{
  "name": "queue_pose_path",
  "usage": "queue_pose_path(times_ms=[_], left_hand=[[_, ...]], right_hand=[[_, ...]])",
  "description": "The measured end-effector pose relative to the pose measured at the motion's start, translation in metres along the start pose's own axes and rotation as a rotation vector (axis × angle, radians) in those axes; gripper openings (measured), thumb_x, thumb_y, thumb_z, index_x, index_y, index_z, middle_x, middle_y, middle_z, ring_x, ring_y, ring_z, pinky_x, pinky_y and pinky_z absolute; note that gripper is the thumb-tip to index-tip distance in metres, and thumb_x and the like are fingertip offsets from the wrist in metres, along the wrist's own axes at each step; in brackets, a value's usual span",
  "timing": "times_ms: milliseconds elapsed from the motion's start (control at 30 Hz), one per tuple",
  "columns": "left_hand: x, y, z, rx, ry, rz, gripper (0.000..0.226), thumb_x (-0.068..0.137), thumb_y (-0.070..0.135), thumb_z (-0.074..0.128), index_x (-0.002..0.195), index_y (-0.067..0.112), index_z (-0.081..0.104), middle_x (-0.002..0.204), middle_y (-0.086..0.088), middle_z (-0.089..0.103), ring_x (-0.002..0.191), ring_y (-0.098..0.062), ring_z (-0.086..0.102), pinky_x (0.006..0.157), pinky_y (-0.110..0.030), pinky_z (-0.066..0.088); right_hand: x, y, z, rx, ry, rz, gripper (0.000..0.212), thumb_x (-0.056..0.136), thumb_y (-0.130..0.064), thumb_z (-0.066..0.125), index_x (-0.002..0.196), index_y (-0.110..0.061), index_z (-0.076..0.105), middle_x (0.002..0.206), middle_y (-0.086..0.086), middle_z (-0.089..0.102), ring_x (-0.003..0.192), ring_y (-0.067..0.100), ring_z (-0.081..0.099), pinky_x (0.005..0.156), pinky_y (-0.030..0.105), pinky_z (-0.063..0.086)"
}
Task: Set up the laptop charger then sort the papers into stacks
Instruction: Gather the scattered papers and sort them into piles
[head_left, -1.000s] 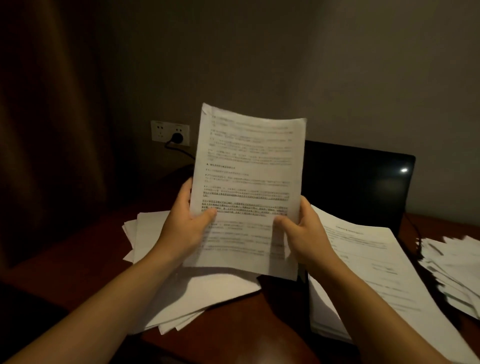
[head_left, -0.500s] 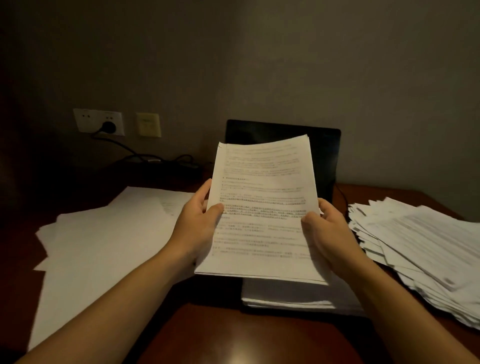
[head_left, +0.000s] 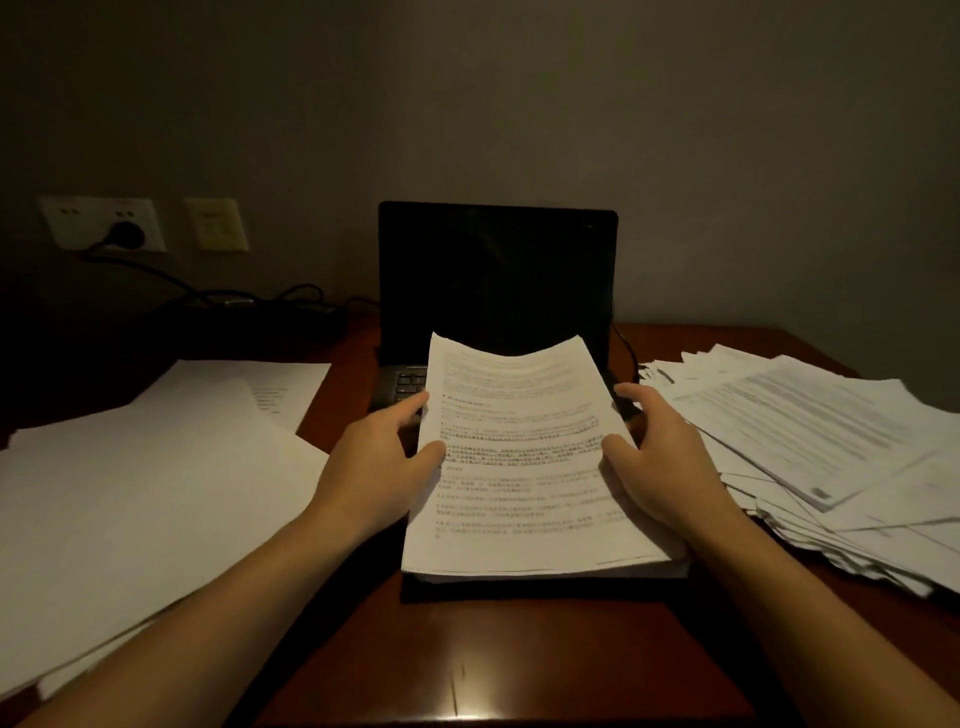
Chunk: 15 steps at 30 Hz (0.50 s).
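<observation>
A printed sheet (head_left: 524, 457) lies low over a neat paper stack (head_left: 649, 569) that covers the keyboard of the open black laptop (head_left: 496, 270). My left hand (head_left: 376, 467) pinches the sheet's left edge, thumb on top. My right hand (head_left: 660, 457) pinches its right edge the same way. The charger plug (head_left: 124, 236) sits in the wall socket at the left, and its black cable (head_left: 208, 296) runs along the back of the desk toward the laptop.
A loose spread of mostly blank sheets (head_left: 140, 483) covers the desk's left side. A messy fanned pile of printed papers (head_left: 831, 447) fills the right side. Bare wooden desk (head_left: 467, 665) shows in front, between my forearms. A wall stands close behind.
The sheet has come down from upright in front of me to nearly flat on the middle stack, both hands lowering with it. The view has swung right and centred on the laptop.
</observation>
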<state>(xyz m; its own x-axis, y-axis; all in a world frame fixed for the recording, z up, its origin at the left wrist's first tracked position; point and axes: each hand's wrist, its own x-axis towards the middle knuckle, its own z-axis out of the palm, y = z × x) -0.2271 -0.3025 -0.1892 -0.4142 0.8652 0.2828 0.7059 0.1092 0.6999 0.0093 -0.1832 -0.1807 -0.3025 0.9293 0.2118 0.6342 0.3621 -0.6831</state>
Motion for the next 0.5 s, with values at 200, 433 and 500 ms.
queue_pose_path(times_ms=[200,433,500], left_hand=[[-0.012,0.011,0.003,0.256,-0.070,-0.013,0.044,0.099,0.042,0.054,0.143,0.033,0.052,0.131,0.010,0.061,0.109,-0.013,0.053,0.078,-0.025,0.040],[-0.013,0.019,0.017,0.348,-0.137,0.015,0.044,0.099,0.054,0.046,0.138,0.036,0.053,0.130,0.012,0.063,0.114,-0.015,0.052,0.080,-0.029,0.047],[-0.012,0.017,0.020,0.368,-0.159,0.011,0.043,0.097,0.059,0.043,0.132,0.037,0.054,0.126,0.014,0.064,0.117,-0.017,0.051,0.084,-0.035,0.052]], right_hand=[[-0.001,0.007,-0.004,-0.394,0.057,0.007,0.042,0.100,-0.038,0.054,0.140,-0.025,0.050,0.115,0.000,0.069,0.092,0.017,0.063,0.078,0.038,0.057],[-0.003,-0.003,-0.005,-0.536,-0.043,-0.050,0.035,0.105,-0.039,0.041,0.133,-0.023,0.054,0.111,0.003,0.070,0.087,0.017,0.062,0.076,0.034,0.053],[-0.002,-0.004,-0.006,-0.571,-0.082,-0.046,0.036,0.105,-0.042,0.041,0.133,-0.023,0.053,0.113,0.003,0.069,0.090,0.018,0.058,0.074,0.034,0.050]])
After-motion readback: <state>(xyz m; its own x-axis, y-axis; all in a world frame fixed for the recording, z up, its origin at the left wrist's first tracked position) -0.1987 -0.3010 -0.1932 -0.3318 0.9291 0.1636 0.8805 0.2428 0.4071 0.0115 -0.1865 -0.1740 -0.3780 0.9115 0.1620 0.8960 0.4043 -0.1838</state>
